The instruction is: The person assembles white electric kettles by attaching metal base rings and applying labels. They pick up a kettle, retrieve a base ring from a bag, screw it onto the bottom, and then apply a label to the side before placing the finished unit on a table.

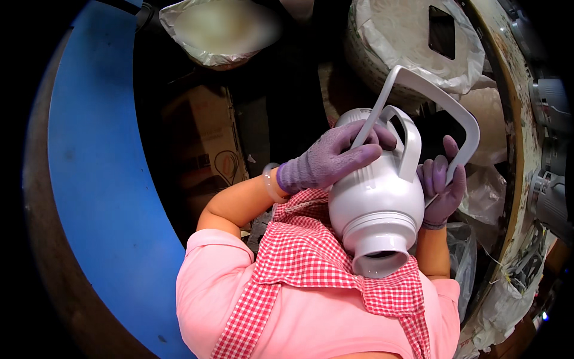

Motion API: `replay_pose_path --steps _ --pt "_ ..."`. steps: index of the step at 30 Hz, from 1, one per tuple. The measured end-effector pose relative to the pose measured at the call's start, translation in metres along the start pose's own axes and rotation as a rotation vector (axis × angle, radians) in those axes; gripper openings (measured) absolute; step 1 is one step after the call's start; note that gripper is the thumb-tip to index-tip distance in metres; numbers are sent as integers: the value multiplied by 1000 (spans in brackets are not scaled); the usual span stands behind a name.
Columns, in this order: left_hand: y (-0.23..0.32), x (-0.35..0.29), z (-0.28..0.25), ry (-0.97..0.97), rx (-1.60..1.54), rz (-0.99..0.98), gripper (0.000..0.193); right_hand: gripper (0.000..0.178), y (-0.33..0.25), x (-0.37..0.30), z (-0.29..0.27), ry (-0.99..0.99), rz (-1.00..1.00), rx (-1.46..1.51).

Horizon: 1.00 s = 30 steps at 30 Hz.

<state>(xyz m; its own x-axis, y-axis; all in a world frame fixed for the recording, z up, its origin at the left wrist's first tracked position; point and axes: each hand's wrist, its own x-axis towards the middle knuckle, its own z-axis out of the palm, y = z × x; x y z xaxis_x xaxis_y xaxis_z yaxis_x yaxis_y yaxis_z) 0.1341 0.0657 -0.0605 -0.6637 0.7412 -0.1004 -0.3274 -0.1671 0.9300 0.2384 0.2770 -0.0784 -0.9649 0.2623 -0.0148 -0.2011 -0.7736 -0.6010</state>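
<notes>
A glossy white, round-bellied jug [376,194], like a vacuum pot, rests against my checked apron with its flared neck toward me. A curved fixed grip [412,143] rises from its side. Over it stands a large angular white carrying handle [439,87]. My left hand [326,160], in a purple glove, pinches the handle's left leg between thumb and fingers, close above the jug's body. The right leg is gripped near its lower end by my gloved right hand [443,188]. Whether the handle's ends are fastened to the jug is hidden.
A long blue board [101,167] curves along the left. Ahead are a plastic-lined container [218,30] and a plastic-covered round stool or tub [388,54] with a dark phone [441,33] on it. A cardboard box [203,137] lies low. More grey-white pots [550,197] line the right edge.
</notes>
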Motion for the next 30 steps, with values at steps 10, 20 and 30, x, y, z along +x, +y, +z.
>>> replay_pose_path --steps 10,20,30 --pt "22 13 7 308 580 554 50 63 -34 24 42 177 -63 -221" --pt "84 0 13 271 1005 368 77 47 -43 -47 -32 30 -966 -1534" --pt "48 14 -40 -178 1274 552 54 82 -30 -490 -314 1272 958 -1467"
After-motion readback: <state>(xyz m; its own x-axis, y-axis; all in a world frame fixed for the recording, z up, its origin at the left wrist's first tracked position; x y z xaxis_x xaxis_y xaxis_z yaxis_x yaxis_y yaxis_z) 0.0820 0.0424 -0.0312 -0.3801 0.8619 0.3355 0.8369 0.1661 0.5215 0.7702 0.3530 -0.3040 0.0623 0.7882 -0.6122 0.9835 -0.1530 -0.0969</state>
